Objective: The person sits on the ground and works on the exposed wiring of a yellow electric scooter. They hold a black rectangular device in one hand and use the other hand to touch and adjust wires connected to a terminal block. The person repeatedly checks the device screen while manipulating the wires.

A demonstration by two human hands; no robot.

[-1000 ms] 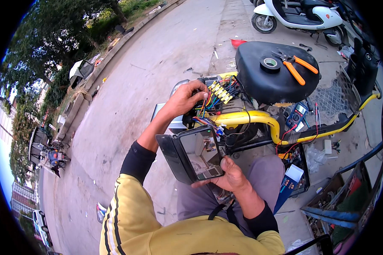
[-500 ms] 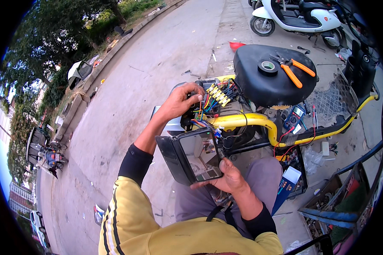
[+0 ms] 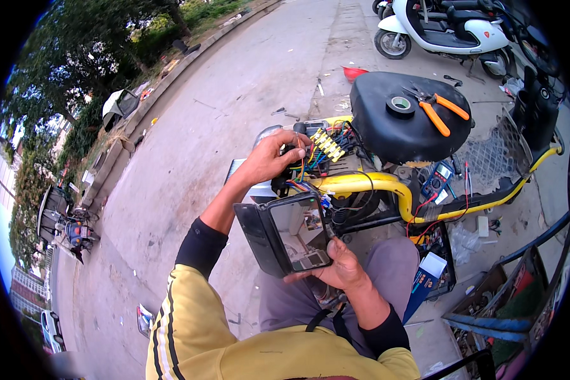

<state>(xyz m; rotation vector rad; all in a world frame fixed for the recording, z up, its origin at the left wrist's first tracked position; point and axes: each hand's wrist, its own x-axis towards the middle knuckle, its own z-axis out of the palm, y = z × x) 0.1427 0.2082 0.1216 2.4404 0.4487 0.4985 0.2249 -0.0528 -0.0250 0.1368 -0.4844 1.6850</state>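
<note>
My right hand [image 3: 343,267] grips a smartphone in a black flip case [image 3: 297,231] from its lower right corner. The case's cover hangs open to the left and the screen is lit. My left hand [image 3: 273,155] is closed at the wiring, thumb and fingertips pinched on a thin wire [image 3: 301,144]. Just right of those fingertips, a pale yellow terminal block [image 3: 327,145] sits among coloured wires [image 3: 310,166] on the yellow scooter frame [image 3: 373,180].
On the black seat [image 3: 377,136] lie a roll of black tape [image 3: 400,107] and orange-handled pliers [image 3: 434,117]. A blue multimeter [image 3: 437,178] with red and black leads rests on the frame. Right of my knee is a blue booklet [image 3: 424,282]; a metal rack [image 3: 494,316] stands lower right.
My left hand has shifted slightly right, its fingertips nearer the terminal block. The right hand keeps holding the phone in place. The whole view has moved a little.
</note>
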